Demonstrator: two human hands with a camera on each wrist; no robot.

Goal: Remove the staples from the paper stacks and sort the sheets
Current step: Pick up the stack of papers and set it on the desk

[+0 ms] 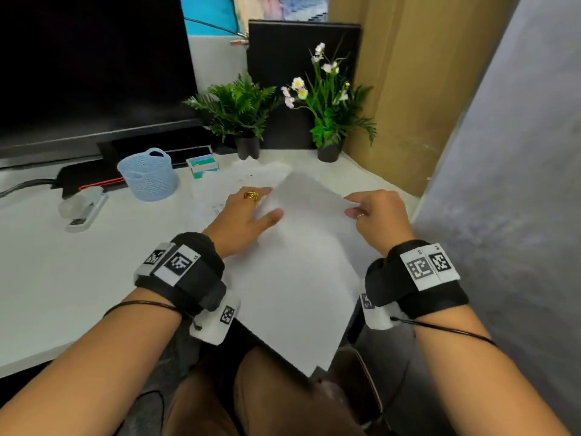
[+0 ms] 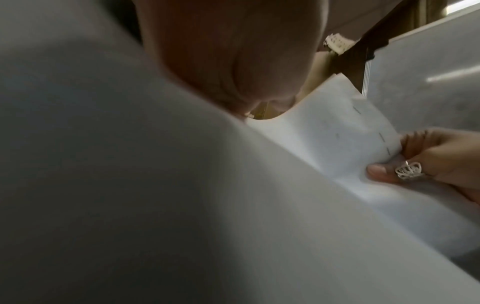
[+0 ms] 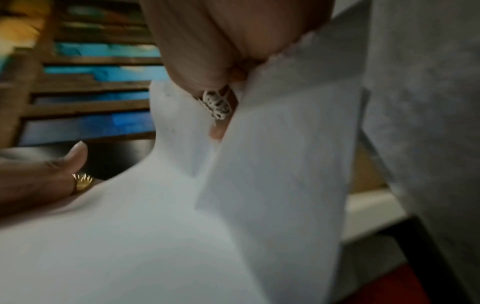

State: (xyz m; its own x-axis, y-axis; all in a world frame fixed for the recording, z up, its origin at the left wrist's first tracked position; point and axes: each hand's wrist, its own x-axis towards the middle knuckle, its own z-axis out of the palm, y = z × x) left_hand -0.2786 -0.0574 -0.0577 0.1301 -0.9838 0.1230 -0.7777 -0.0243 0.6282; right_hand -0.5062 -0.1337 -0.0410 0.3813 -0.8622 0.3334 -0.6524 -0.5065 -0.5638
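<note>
While both forearms reach forward over the lap from the near edge of the white counter (image 1: 63, 278), the left hand (image 1: 242, 220) lies palm down with its fingers straight and spread on the stack of white paper sheets (image 1: 295, 278), thumb pointing right across the top page. A gold ring (image 1: 251, 195) sits on one of its fingers. The stack lies tilted, its far part on the counter and its near corner hanging past the edge above the person's knees.

The right hand (image 1: 379, 215) is held just above the stack's far right corner, knuckles up, fingers curled, pinching the lifted corner of the top white sheet (image 1: 309, 199) between thumb and forefinger; a silver ring (image 2: 407, 169) shows on it. That sheet bows upward between the two hands. In the left wrist view a row of small staple marks (image 2: 381, 136) runs along the pinched edge.

Farther back on the counter stand a pale blue perforated plastic basket (image 1: 147, 174), a white stapler (image 1: 85, 209), a small green-and-white box (image 1: 202, 165) and two potted green plants (image 1: 239, 111).
</note>
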